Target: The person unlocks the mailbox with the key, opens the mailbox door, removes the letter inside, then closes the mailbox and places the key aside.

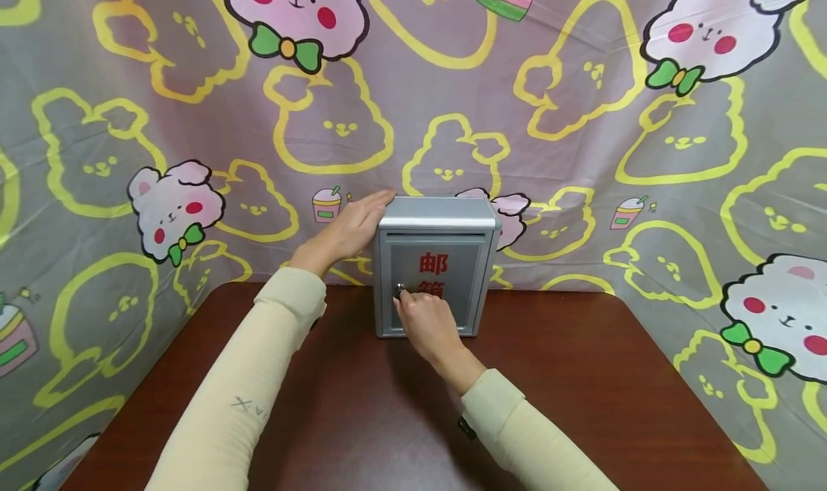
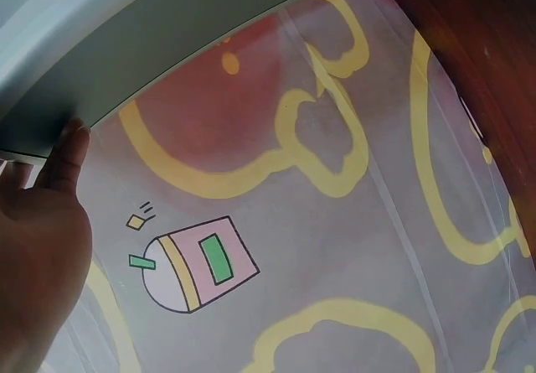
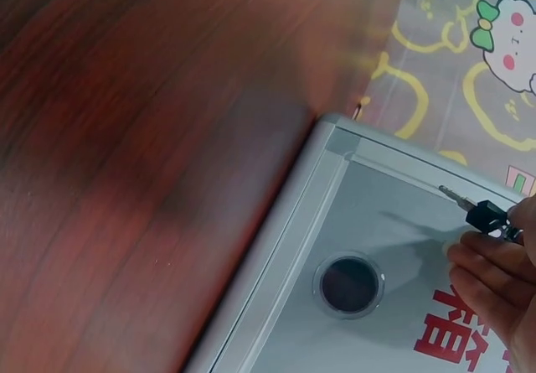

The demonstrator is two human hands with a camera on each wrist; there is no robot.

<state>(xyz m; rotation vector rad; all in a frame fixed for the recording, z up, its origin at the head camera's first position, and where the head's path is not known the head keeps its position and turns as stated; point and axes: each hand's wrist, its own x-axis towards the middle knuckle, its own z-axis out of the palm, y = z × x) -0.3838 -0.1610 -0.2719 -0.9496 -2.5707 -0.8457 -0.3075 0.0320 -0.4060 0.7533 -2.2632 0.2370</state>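
A grey metal mailbox [image 1: 465, 276] with red characters on its front door stands upright on the table. My left hand [image 1: 352, 227] rests on the box's upper left edge with its fingers stretched out; in the left wrist view the thumb side of this hand [image 2: 46, 247] touches the grey side wall. My right hand [image 1: 429, 326] is in front of the door, near its left side. Between thumb and fingers it pinches a small key [image 3: 486, 215] with a black head. The key's metal blade shows bare in the right wrist view, apart from any lock. Fingers hide part of the lower character.
The brown wooden table [image 1: 549, 390] reaches back to a cloth backdrop [image 1: 568, 153] with cartoon prints, close behind the mailbox. A round dark window [image 3: 350, 286] is set low in the door.
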